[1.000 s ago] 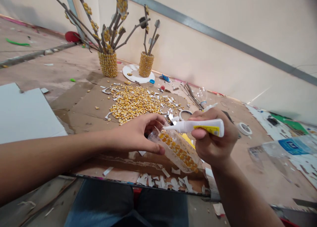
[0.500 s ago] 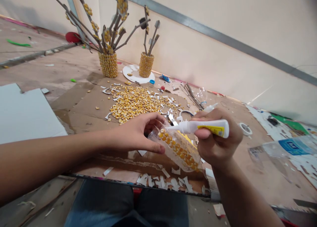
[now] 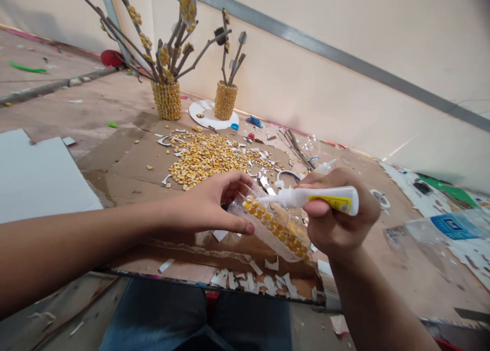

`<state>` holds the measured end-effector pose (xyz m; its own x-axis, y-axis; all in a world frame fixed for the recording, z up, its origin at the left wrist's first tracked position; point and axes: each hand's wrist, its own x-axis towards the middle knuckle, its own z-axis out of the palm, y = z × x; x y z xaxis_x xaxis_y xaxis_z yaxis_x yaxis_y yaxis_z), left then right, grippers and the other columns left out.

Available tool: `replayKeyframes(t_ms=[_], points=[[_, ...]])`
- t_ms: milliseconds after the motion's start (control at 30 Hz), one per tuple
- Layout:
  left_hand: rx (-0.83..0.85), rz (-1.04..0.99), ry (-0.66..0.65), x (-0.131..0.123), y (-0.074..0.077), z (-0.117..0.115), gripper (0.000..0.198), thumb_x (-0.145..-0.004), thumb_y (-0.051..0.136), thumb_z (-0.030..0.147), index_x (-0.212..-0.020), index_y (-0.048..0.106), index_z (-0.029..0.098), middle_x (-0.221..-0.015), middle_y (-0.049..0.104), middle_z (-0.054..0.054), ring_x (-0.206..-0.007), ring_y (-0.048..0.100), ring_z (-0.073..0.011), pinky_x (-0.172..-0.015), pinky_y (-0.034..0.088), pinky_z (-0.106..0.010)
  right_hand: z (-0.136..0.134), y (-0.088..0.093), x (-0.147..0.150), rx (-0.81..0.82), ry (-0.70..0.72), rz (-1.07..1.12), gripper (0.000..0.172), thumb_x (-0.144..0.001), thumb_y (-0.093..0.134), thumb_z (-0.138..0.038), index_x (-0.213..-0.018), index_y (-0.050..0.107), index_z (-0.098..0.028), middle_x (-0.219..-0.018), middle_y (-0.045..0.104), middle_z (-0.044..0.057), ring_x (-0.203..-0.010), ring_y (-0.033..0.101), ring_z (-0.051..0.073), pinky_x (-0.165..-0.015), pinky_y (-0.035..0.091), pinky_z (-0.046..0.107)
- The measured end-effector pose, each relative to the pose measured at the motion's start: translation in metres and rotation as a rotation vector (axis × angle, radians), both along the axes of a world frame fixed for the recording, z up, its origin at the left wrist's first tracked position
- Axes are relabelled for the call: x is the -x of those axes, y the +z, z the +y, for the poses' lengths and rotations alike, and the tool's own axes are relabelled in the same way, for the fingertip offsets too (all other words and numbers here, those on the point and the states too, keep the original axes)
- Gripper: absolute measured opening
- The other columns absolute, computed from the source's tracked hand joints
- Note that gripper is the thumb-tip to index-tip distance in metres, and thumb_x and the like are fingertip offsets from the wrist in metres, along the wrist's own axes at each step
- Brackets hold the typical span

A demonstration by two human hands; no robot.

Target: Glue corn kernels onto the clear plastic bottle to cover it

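Observation:
My left hand (image 3: 222, 203) grips one end of a clear plastic piece (image 3: 264, 241), thumb on the near side and fingers round the far side. Rows of yellow corn kernels (image 3: 276, 227) are stuck along the plastic, which is held tilted above the cardboard. In my right hand (image 3: 340, 216) is a white glue bottle (image 3: 325, 198) with a yellow label, lying nearly level. Its nozzle points left and its tip is at the plastic beside the upper kernels. Beyond my left hand lies a heap of loose corn kernels (image 3: 209, 154) on flattened cardboard (image 3: 118, 159).
Two kernel-covered pots, a larger one (image 3: 166, 100) and a smaller one (image 3: 225, 101), hold twigs at the back. A plastic bottle (image 3: 451, 226) lies at right near a tape roll (image 3: 380, 199). White board (image 3: 46, 180) is at left; paper scraps (image 3: 250, 282) line the front edge.
The glue bottle and my right hand have shifted slightly to the right, the nozzle tip moving a little along the kernels. My left hand keeps its hold on the plastic.

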<state>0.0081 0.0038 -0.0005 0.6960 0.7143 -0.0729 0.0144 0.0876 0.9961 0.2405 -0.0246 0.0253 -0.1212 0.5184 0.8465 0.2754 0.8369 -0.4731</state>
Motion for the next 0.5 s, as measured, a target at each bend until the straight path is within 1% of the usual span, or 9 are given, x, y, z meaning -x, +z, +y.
replayKeyframes(t_ms=[133, 267, 367, 500], points=[[0.005, -0.019, -0.005, 0.0005, -0.0005, 0.0001, 0.064, -0.068, 0.096, 0.027, -0.12, 0.059, 0.018, -0.123, 0.07, -0.011, -0.116, 0.07, -0.0288, -0.097, 0.057, -0.044, -0.0005, 0.0032, -0.0015, 0.0, 0.014, 0.016, 0.019, -0.097, 0.079, -0.039, -0.087, 0.072, -0.024, -0.068, 0.059, 0.0, -0.056, 0.057, 0.017, -0.048, 0.042, 0.034], [-0.019, -0.005, -0.014, 0.0011, -0.0007, 0.0001, 0.065, -0.068, 0.095, 0.026, -0.122, 0.059, 0.019, -0.124, 0.071, -0.011, -0.118, 0.07, -0.0297, -0.098, 0.056, -0.044, -0.0001, 0.0038, -0.0032, -0.019, 0.013, 0.043, 0.015, -0.096, 0.08, -0.037, -0.094, 0.075, -0.023, -0.073, 0.063, 0.001, -0.057, 0.057, 0.016, -0.05, 0.045, 0.034], [-0.008, 0.004, -0.031, 0.0011, -0.0004, -0.0004, 0.066, -0.069, 0.095, 0.024, -0.125, 0.059, 0.019, -0.127, 0.07, -0.011, -0.121, 0.069, -0.0301, -0.098, 0.056, -0.044, 0.0012, 0.0021, -0.0033, -0.013, 0.012, 0.016, 0.015, -0.096, 0.08, -0.039, -0.097, 0.076, -0.025, -0.073, 0.064, 0.002, -0.058, 0.057, 0.018, -0.048, 0.043, 0.035], [-0.012, -0.033, -0.057, 0.0012, -0.0003, -0.0006, 0.064, -0.071, 0.095, 0.026, -0.125, 0.061, 0.02, -0.125, 0.071, -0.01, -0.122, 0.069, -0.0295, -0.097, 0.057, -0.043, 0.0033, 0.0016, -0.0017, -0.009, 0.08, -0.012, 0.015, -0.095, 0.081, -0.037, -0.098, 0.077, -0.024, -0.071, 0.06, 0.001, -0.057, 0.055, 0.017, -0.046, 0.04, 0.033]])
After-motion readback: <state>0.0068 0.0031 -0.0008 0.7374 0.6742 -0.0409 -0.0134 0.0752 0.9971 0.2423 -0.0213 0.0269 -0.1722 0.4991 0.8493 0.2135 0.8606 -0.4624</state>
